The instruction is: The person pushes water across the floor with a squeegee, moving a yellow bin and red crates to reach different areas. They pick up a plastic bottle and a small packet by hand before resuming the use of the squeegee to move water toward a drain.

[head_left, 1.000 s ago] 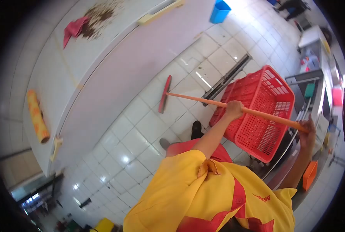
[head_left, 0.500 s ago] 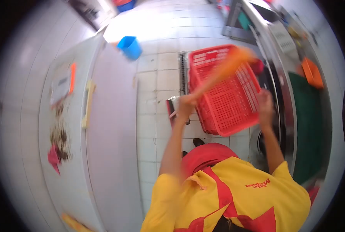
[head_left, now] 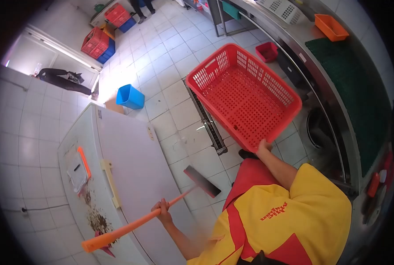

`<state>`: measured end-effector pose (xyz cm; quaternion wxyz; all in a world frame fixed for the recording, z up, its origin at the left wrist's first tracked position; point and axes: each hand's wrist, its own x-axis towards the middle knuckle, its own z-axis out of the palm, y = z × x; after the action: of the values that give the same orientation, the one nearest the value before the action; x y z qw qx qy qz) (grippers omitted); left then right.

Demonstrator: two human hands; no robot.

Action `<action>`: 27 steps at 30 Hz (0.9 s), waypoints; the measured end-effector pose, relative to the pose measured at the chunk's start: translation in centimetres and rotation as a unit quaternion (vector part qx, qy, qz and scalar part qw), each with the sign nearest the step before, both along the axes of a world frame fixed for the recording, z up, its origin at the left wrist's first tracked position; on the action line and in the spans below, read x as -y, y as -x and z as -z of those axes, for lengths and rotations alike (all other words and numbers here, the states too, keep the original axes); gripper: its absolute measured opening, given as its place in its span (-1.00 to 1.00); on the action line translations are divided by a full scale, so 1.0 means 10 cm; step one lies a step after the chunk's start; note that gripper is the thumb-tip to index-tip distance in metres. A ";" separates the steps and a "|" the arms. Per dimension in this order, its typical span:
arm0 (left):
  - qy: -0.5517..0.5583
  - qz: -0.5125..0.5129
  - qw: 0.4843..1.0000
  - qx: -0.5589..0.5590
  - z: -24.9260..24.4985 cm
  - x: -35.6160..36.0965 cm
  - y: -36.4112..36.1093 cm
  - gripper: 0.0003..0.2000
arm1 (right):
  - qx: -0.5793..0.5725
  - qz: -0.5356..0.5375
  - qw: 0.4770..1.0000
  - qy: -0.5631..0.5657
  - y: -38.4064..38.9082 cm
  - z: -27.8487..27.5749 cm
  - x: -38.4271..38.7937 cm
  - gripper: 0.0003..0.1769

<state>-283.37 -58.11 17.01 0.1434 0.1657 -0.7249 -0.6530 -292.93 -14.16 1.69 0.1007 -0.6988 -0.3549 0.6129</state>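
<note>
My left hand (head_left: pixel 162 211) is wrapped round the orange handle of a long tool (head_left: pixel 130 227). Its dark, flat head (head_left: pixel 202 181) is down by the tiled floor, beside the white chest appliance. With my right hand (head_left: pixel 263 148) I grip the near rim of a red perforated basket (head_left: pixel 245 95). The basket is empty and slightly tilted, in front of my legs and over the floor drain (head_left: pixel 208 121).
A blue bin (head_left: pixel 130 97) stands beyond the white chest (head_left: pixel 137 176) on the left. A steel counter with a green mat (head_left: pixel 347 92) runs along the right. Stacked crates (head_left: pixel 97 44) and a person's legs (head_left: pixel 143 9) are at the back.
The orange-handled tool has swung from over the basket to the left, its head now low. My right hand has moved from the basket's right side to its near rim. The view has turned.
</note>
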 end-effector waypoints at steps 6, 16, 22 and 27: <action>0.007 -0.014 0.997 0.073 -0.07 0.11 0.50 -0.52 | 0.053 -0.101 0.979 -0.169 1.13 0.11 0.25 -0.58; 0.121 -0.039 0.979 0.157 -0.09 -0.37 2.17 -0.53 | 0.022 -0.140 0.973 -0.184 3.70 0.20 0.33 -0.69; 0.118 -0.093 0.979 0.135 -0.43 -0.51 2.86 -0.55 | 0.014 -0.162 0.974 -0.156 5.29 0.08 0.70 -0.69; 0.121 -0.134 0.978 0.104 -0.60 -0.64 3.38 -0.59 | 0.021 -0.217 0.968 -0.122 6.59 -0.35 0.87 -0.69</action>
<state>-317.17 -51.75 22.97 0.1722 0.3096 -0.7811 -0.5142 -358.88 -22.85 5.15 0.0420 -0.6002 -0.5725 0.5570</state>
